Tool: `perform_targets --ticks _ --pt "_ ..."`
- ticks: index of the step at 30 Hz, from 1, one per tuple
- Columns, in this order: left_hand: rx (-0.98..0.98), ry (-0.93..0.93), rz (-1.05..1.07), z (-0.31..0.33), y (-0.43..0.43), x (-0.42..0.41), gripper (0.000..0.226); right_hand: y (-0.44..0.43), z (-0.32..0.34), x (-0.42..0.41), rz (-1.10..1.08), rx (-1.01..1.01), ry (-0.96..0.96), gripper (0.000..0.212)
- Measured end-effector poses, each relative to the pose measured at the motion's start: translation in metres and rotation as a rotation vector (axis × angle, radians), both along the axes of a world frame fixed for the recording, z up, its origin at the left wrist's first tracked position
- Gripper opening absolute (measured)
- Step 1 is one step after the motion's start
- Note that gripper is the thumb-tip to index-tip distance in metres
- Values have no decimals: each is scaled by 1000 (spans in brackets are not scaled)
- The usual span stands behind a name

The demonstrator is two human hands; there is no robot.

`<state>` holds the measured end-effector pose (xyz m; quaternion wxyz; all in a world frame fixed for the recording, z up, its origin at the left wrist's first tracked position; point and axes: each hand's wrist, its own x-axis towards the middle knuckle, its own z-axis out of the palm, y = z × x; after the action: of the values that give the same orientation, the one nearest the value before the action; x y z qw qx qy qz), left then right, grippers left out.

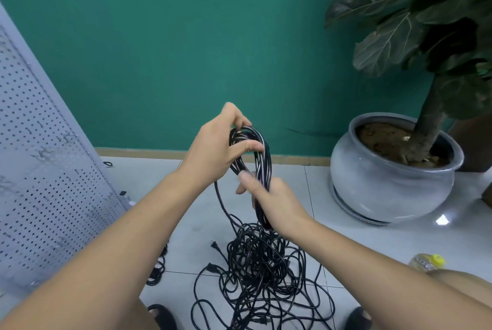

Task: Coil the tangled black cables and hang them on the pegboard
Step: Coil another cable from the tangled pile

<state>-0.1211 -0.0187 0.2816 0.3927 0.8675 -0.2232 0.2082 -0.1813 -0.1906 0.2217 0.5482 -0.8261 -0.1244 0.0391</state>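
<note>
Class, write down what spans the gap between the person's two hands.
In the head view, the black cable coil spans it, gripped by the left hand above and the right hand below.

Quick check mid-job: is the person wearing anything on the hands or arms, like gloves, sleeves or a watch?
Nothing shows. The left hand and right hand are bare, with no gloves, rings or tape visible. The left forearm and right forearm are uncovered to the frame edge: no sleeves, watch, wristband or markings in view.
</note>
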Motion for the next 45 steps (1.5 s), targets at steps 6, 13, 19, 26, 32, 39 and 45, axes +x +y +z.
perform_targets --ticks 6,13,19,26,32,39,45 --pt "66 268 -44 7 7 -6 77 -8 -2 4 92 -137 -33 29" --pt "-279 449 -86 2 -9 -13 34 -12 -3 16 133 -175 132 33" --pt "-819 677 -81 5 -31 -12 30 -1 -2 13 206 -26 140 18" --pt "-995 834 -209 26 -28 0 26 14 7 22 156 11 129 21" --pt "-870 589 -122 28 -29 8 42 19 2 33 73 57 141 23" --pt "-746 525 -71 18 -37 12 43 8 2 34 -61 92 111 32" --pt "-641 800 -167 -42 -41 10 54 -11 23 38 -165 167 -5 20"
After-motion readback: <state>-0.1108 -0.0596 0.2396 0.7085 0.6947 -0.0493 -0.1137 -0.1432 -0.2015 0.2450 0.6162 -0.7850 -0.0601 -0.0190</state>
